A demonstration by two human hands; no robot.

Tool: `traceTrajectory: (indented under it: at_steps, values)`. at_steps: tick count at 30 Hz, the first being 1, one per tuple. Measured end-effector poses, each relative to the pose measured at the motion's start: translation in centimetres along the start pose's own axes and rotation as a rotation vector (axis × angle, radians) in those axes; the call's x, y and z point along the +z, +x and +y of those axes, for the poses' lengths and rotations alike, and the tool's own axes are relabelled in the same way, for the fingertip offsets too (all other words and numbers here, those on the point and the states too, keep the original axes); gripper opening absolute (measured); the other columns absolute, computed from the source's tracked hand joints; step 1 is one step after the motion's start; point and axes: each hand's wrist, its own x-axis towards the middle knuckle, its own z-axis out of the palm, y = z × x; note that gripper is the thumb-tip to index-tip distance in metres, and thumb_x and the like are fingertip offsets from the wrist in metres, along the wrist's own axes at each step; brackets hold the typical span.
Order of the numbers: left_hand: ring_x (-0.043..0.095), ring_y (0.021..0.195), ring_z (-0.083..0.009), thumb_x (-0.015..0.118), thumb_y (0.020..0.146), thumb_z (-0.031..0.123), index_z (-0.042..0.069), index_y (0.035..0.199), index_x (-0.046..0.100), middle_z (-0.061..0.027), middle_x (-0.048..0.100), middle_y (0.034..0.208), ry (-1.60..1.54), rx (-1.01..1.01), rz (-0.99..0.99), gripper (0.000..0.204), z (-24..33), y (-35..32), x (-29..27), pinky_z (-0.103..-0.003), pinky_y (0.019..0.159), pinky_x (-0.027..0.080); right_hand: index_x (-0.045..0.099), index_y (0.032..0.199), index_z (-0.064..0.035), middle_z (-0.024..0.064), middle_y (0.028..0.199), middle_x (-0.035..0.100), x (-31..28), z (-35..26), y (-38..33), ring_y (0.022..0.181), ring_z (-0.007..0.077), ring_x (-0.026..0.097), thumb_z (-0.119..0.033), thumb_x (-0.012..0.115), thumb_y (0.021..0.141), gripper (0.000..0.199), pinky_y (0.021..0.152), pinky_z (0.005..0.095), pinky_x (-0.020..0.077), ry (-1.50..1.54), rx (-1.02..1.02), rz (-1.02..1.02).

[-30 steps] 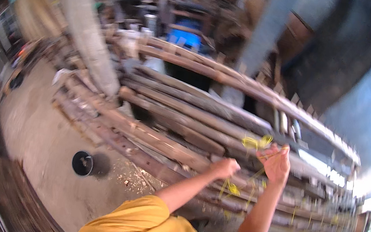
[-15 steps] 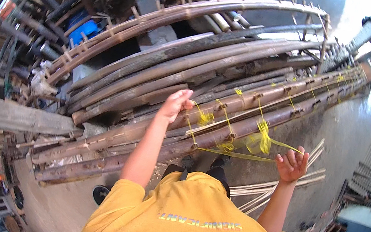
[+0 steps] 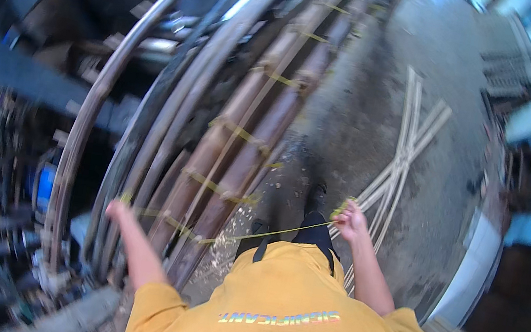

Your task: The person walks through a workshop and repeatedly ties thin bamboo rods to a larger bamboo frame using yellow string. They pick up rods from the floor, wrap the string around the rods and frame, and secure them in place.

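Head view: right hand (image 3: pixel 351 221) fingers pinching yellow cord (image 3: pixel 283 230); left hand (image 3: pixel 116 209) blurred, finger state unclear, beside bamboo poles (image 3: pixel 241 142).

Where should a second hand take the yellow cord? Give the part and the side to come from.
Take the yellow cord on its free taut span, between the right hand and the tied bamboo poles. Come from above. There it hangs clear of the poles and stretches straight, so fingers can likely close round it; on the poles it lies wrapped tight against the wood.

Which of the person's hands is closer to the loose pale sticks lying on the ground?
Right. The right hand, gripping yellow string, is just beside the pale sticks; the left hand is far across, at the long poles.
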Motion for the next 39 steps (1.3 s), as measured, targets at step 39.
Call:
traceTrajectory:
  at_steps: [39]
  values:
    - [0.054,0.127,-0.0291,0.065,0.097,0.024,0.001,0.142,0.049,-0.0195,0.055,0.134,1.671,0.383,-1.341,0.053,-35.9,-70.2,34.0,-0.042,0.104,0.045,0.055,0.107,-0.0048,0.0238,0.096,0.065,-54.9,-36.8,64.2,0.090,0.0428,0.064,-0.016,0.058,0.091,0.019,0.078,0.0531,0.0498,-0.870,-0.185,1.104]
